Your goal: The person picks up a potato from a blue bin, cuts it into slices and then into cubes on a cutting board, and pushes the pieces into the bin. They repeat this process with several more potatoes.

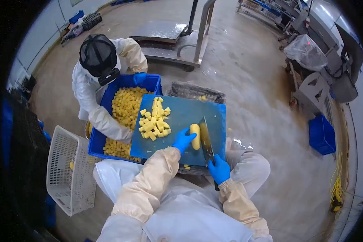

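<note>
On a blue cutting board (181,109) lies a long, peeled yellow potato (195,136), or something that looks like one. My left hand (184,141), in a blue glove, grips its left side and lower end. A large knife with a broad blade (206,139) stands just right of the potato, its edge close to it. The handle is in my gloved right hand (219,170), fingers wrapped around it. To the left on the board sits a pile of yellow cubes (152,127).
A blue crate (96,141) of yellow cubes stands left of the board, with a co-worker's sleeve (113,126) reaching into it. A white basket (64,161) tilts at the lower left. Beyond are a metal cart (165,52) and a blue bin (322,135).
</note>
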A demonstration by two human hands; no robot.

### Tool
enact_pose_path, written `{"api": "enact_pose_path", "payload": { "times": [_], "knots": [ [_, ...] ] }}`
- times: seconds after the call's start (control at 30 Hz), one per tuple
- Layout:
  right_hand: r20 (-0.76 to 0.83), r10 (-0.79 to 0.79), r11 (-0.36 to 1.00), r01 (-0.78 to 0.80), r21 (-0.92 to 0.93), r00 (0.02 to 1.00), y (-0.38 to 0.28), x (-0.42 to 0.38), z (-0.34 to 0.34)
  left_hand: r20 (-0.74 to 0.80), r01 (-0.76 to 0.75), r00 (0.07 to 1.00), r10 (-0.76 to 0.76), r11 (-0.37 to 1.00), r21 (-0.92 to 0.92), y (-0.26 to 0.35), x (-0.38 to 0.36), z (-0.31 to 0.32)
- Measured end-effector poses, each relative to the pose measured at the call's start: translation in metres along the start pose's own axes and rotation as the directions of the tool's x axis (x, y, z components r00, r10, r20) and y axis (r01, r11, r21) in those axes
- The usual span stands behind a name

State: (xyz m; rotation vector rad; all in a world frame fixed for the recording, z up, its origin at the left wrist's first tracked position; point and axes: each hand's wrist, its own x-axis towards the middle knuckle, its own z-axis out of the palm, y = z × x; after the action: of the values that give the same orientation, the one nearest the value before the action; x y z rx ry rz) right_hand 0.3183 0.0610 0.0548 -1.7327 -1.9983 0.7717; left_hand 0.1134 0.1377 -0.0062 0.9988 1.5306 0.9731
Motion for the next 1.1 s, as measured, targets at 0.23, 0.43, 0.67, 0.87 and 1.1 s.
{"api": "enact_pose_path", "payload": {
  "times": [0.23, 0.43, 0.67, 0.87, 1.1],
  "knots": [
    [0.012, -0.117, 0.991, 0.117, -0.064, 0.993, -0.003, 0.009, 0.004, 0.033, 0.17, 0.984, -0.173, 0.886, -0.432, -0.002, -0.023, 0.005],
    [-0.03, -0.101, 0.992, 0.099, -0.072, 0.994, -0.001, 0.006, -0.004, 0.046, 0.168, 0.985, -0.166, 0.873, -0.459, -0.001, -0.019, 0.002],
    [-0.023, -0.096, 0.995, 0.096, -0.002, 0.995, -0.003, 0.002, -0.003, -0.258, -0.178, 0.947, 0.191, 0.981, 0.072, -0.052, -0.015, -0.023],
    [-0.079, -0.196, 0.98, 0.198, 0.01, 0.977, -0.017, -0.001, -0.014, -0.299, -0.134, 0.948, 0.107, 0.989, -0.069, -0.041, -0.02, -0.008],
    [0.024, -0.255, 0.964, 0.256, -0.073, 0.967, -0.026, -0.001, -0.003, -0.252, -0.114, 0.963, 0.095, 0.992, -0.062, -0.051, -0.015, -0.01]
  ]
}}
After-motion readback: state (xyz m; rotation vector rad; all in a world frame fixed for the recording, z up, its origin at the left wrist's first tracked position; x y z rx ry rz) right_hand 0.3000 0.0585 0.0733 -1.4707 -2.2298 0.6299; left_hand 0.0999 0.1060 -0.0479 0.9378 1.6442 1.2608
